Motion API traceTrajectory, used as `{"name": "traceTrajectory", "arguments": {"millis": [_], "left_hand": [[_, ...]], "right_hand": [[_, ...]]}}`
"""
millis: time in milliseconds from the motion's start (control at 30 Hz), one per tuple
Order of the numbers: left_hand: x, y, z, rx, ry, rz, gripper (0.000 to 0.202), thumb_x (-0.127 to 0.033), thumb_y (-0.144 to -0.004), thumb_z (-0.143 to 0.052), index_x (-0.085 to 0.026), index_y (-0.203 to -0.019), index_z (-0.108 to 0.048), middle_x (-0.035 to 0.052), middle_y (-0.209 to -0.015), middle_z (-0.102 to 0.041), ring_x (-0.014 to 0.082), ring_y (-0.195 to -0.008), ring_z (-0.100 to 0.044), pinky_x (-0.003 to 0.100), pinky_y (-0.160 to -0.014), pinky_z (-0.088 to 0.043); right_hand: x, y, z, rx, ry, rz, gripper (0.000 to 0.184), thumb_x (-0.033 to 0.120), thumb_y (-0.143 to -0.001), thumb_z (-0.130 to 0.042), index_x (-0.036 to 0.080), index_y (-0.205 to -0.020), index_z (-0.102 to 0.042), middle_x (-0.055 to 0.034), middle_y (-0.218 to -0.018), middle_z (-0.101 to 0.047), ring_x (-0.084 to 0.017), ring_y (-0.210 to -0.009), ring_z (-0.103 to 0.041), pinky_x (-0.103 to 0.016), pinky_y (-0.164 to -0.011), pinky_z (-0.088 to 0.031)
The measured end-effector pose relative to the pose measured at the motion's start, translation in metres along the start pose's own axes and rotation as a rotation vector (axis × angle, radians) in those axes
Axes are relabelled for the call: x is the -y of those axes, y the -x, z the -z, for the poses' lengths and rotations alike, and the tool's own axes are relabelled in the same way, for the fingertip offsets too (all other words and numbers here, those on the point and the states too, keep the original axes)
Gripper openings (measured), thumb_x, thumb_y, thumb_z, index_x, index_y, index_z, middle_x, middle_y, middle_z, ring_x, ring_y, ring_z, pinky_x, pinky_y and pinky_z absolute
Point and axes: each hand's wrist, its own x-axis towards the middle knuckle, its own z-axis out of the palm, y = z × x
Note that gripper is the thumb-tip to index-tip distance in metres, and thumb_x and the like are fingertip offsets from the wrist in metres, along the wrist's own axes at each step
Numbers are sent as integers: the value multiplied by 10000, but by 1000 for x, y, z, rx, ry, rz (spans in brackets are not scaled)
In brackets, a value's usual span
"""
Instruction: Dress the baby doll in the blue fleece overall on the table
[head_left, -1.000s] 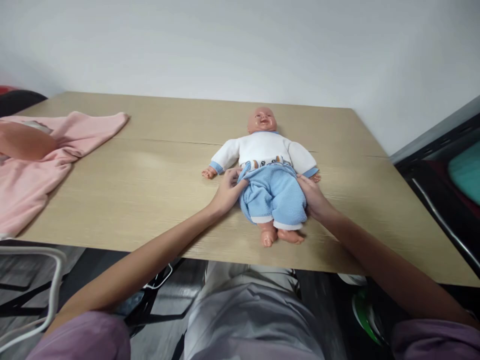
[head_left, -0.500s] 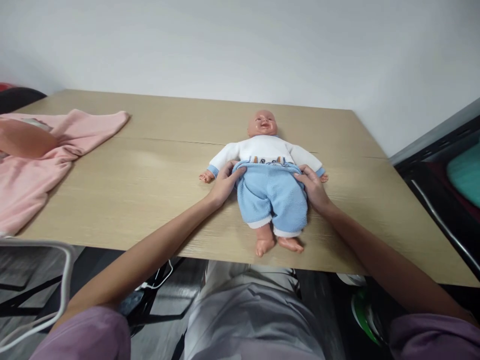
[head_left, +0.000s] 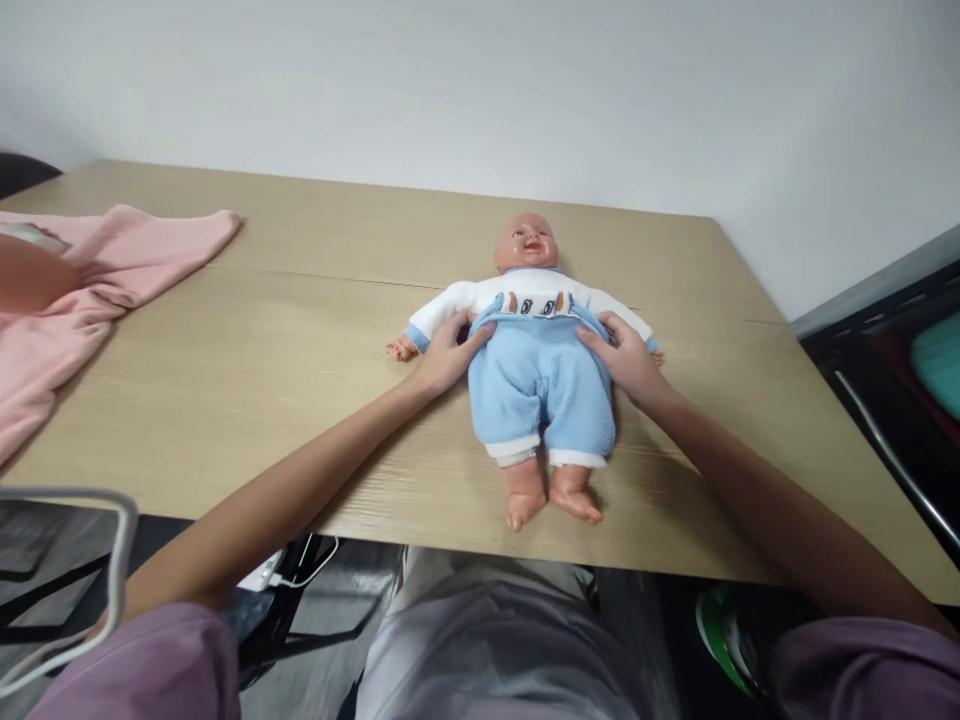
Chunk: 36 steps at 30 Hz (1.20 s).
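A baby doll lies on its back on the wooden table, head away from me. It wears a white top and light blue fleece trousers. My left hand pinches the left side of the trousers' waistband. My right hand grips the right side of the same waistband. The waistband sits high on the doll's chest, over the printed strip of the top. The bare feet stick out near the table's front edge.
A pink garment lies spread at the table's far left. A white wall runs behind the table. A dark shelf with a teal object stands to the right. White tubing and cables show below the table's left front.
Both hands have pulled the blue trousers' waistband up from the doll's belly to its chest. The doll has slid slightly toward me.
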Motion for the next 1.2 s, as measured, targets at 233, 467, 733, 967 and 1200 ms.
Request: {"name": "traceTrajectory", "arguments": {"millis": [233,467,733,967,1200], "left_hand": [[5,2,-18,-67,364,81,639,-816,-875,-888,-256,-993,-604,-9,-946,-605,186,-866,-545,333,-814,-486],[6,-16,-10,18,464,133,671,-822,-827,-945,-268,-1049,-639,-8,-902,-595,175,-786,-506,315,-716,-450],[-10,-12,1,83,96,-132,400,-616,-1049,-809,-240,-1103,-685,37,-1097,-687,231,-1051,-633,363,-1000,-504],[-16,-30,-6,6,104,-97,506,-766,-1096,-679,-265,-1150,-635,30,-979,-636,219,-894,-586,354,-805,-480],[-7,-22,13,183,-119,-74,476,-688,-1128,-605,-238,-976,-578,9,-898,-577,210,-836,-527,374,-793,-431]], "right_hand": [[4,18,-2,32,-389,-258,464,645,-895,-834,311,-1198,-721,-83,-1324,-839,-364,-1326,-771,-564,-1160,-665],[5,1,-6,79,-344,-199,492,720,-958,-757,327,-1247,-699,-84,-1312,-826,-360,-1315,-777,-545,-1129,-667],[25,-4,21,153,67,37,358,619,-942,-880,297,-991,-732,-33,-1008,-693,-284,-1006,-665,-441,-989,-595],[46,-35,10,212,26,61,542,772,-867,-934,308,-1046,-720,-33,-959,-735,-267,-903,-656,-395,-824,-568],[16,0,21,124,264,5,491,760,-1049,-745,282,-934,-743,-40,-941,-696,-265,-918,-633,-399,-860,-566]]}}
